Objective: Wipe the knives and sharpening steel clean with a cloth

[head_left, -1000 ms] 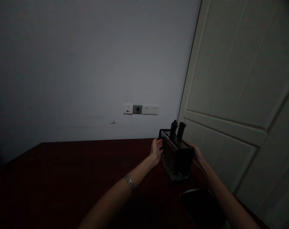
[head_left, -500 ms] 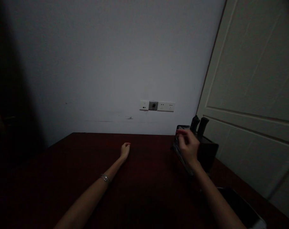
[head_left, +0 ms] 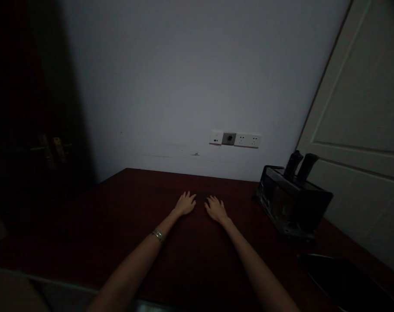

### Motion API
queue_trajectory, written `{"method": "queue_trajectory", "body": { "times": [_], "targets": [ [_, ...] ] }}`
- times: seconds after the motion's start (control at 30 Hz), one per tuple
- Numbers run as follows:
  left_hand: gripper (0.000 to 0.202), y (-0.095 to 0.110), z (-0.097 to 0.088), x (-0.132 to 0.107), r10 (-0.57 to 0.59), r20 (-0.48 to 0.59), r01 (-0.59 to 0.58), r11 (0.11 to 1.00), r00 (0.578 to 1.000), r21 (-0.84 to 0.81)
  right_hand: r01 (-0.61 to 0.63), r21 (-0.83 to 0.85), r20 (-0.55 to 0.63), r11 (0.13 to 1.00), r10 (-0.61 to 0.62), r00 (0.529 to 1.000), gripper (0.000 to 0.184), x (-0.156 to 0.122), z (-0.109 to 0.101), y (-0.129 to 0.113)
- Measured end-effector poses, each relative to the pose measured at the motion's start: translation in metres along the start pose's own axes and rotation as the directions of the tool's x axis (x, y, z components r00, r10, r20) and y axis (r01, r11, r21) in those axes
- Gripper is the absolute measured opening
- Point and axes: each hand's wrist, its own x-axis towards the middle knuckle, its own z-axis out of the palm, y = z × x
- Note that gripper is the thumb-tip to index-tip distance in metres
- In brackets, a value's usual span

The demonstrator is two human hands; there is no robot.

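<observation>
Left hand (head_left: 185,203) and right hand (head_left: 216,210) spread on the desk (head_left: 213,251), black holder at right of frame

Both hands lie palm down near the centre of the frame, a narrow gap between them. On the left hand the fingers are parted and point toward the wall (head_left: 190,86); the thumb extends toward the right hand. The right hand is likewise spread, its fingers pointing up the frame and a little to the left. Each appears to touch the dark red desk surface. A metal bracelet (head_left: 158,235) is worn at the left wrist.

The black holder (head_left: 289,203) stands upright on the desk at the right of the frame, well apart from both hands and nearer the right one. Its near end is turned toward the lower right. Two black handles (head_left: 293,164) rise side by side from its top, both leaning slightly to the right. Contents below the top cannot be determined.

A flat dark object (head_left: 349,279) with a pale rim lies at the lower right of the frame, just below the holder; too dark to identify. A white socket strip (head_left: 247,140) is fixed to the wall, right of centre, adjoining a grey plate (head_left: 229,138). Pale panelling (head_left: 362,130) occupies the right edge. Metal door fittings (head_left: 58,146) show dimly at the left.
</observation>
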Motion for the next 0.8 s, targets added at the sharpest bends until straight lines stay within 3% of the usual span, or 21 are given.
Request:
{"method": "queue_trajectory", "body": {
  "times": [0.3,0.8],
  "targets": [
    [0.047,0.0040,-0.0008,-0.0050,0.039,0.085,-0.063,0.954,0.996,0.294,-0.003,-0.084,0.017,0.996,0.005,1.000,0.047,-0.0042,0.0001,0.0036],
    [0.047,0.0036,-0.0029,-0.0083,0.057,0.091,-0.087,0.924,0.994,0.372,0.005,-0.112,0.011,0.994,-0.003,1.000,0.046,-0.0077,-0.0014,0.0020]
  ]
}}
